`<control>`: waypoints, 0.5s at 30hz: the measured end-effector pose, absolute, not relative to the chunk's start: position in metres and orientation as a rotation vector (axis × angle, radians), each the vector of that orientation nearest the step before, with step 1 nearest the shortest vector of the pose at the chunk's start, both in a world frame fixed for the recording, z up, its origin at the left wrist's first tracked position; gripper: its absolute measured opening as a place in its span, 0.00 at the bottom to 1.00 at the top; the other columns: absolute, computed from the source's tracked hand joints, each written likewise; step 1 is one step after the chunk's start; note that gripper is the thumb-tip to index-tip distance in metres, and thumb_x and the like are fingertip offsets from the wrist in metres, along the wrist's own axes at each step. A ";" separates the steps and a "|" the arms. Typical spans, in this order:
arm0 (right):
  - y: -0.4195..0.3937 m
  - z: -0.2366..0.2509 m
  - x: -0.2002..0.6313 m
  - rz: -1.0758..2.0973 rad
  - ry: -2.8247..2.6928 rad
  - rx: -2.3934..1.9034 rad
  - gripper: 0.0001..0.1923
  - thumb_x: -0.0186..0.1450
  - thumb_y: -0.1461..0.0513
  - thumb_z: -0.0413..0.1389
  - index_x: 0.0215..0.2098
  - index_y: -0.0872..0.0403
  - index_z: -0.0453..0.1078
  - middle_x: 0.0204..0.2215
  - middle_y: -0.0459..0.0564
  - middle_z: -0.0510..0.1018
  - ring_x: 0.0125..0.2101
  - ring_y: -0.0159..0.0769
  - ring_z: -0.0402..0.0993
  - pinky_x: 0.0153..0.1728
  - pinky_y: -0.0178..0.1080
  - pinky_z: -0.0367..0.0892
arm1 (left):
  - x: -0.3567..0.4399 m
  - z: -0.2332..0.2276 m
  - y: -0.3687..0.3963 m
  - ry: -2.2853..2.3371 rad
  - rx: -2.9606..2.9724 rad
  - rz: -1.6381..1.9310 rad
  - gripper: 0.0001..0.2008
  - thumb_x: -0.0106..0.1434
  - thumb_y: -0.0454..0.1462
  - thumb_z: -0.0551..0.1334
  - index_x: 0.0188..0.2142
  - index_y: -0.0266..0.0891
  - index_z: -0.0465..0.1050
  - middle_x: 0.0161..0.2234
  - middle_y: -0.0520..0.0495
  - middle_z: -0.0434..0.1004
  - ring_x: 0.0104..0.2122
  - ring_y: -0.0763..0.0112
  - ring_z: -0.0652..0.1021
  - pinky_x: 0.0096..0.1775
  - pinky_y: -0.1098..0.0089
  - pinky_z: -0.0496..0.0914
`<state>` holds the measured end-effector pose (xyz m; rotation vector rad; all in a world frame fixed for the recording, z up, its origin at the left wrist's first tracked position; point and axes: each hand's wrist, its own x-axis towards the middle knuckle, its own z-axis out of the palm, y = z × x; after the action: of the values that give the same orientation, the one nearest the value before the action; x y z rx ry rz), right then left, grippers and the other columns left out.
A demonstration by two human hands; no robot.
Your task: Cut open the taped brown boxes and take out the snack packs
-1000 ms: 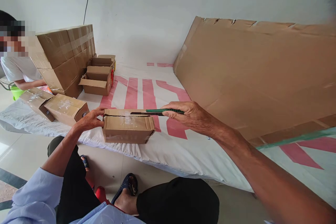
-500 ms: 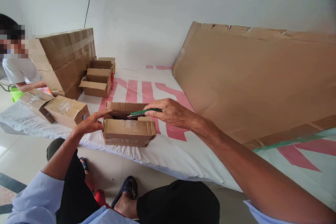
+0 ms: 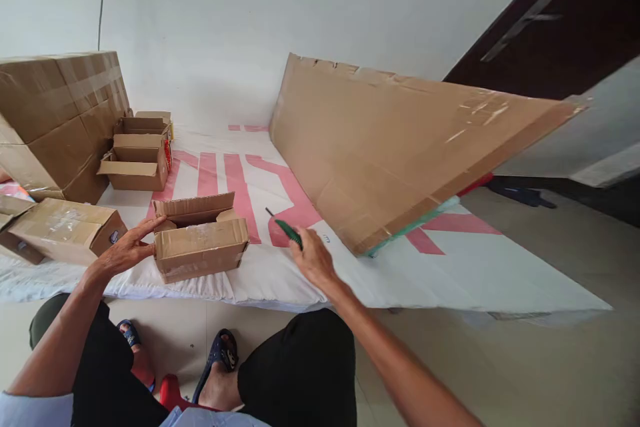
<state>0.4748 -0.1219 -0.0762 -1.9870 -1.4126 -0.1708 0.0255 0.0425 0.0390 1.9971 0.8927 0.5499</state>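
An open cardboard box (image 3: 203,252) sits near the front edge of the covered surface, its flaps raised. My left hand (image 3: 126,250) grips its left end, with fingers on the rim and thumb on the outer side. My right hand (image 3: 314,257) is to the right of the box, apart from it and above the cloth. It is closed round the green handle of a utility knife (image 3: 289,232), whose thin dark tip points up and to the left. The inside of the box is mostly hidden behind its front wall.
Taped boxes (image 3: 65,230) lie left of my left hand. Behind them rises a stack of large cartons (image 3: 55,120), with smaller open boxes (image 3: 135,173) beside it. A large cardboard sheet (image 3: 390,153) leans at the right. White cloth with red print (image 3: 360,283) covers the surface.
My right hand has drawn the utility knife out of the box and moved it right, lower over the cloth. My left hand stays on the box. The view has turned right.
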 end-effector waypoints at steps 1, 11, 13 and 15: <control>-0.126 -0.094 0.467 -0.178 -1.401 -2.009 0.22 0.70 0.59 0.49 0.59 0.53 0.73 0.44 0.60 0.80 0.47 0.52 0.76 0.50 0.52 0.74 | 0.026 0.039 0.043 0.888 2.006 0.533 0.40 0.63 0.55 0.71 0.72 0.49 0.71 0.77 0.43 0.61 0.75 0.40 0.64 0.63 0.50 0.76; -0.110 -0.050 0.392 -0.133 -1.474 -1.506 0.20 0.77 0.50 0.52 0.61 0.50 0.72 0.54 0.61 0.79 0.56 0.53 0.75 0.58 0.57 0.73 | 0.037 0.041 0.039 0.837 2.122 0.573 0.21 0.67 0.38 0.63 0.58 0.47 0.84 0.67 0.45 0.77 0.67 0.50 0.74 0.71 0.52 0.65; -0.101 -0.025 0.369 -0.090 -1.612 -1.427 0.19 0.77 0.50 0.53 0.60 0.49 0.73 0.56 0.60 0.79 0.58 0.52 0.75 0.59 0.56 0.73 | 0.042 0.037 0.039 0.851 2.114 0.628 0.20 0.65 0.36 0.63 0.54 0.45 0.86 0.63 0.44 0.80 0.64 0.51 0.77 0.70 0.52 0.66; -0.091 -0.004 0.350 -0.074 -1.798 -1.375 0.20 0.77 0.50 0.54 0.61 0.49 0.74 0.58 0.60 0.80 0.60 0.53 0.75 0.61 0.56 0.72 | 0.045 0.032 0.040 0.862 2.093 0.660 0.22 0.62 0.34 0.64 0.54 0.45 0.86 0.62 0.43 0.81 0.62 0.51 0.78 0.68 0.53 0.68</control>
<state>0.3502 -0.0907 -0.0039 -1.3746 -1.7980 -0.0742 0.0447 0.0400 0.0325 2.0935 0.8617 0.6602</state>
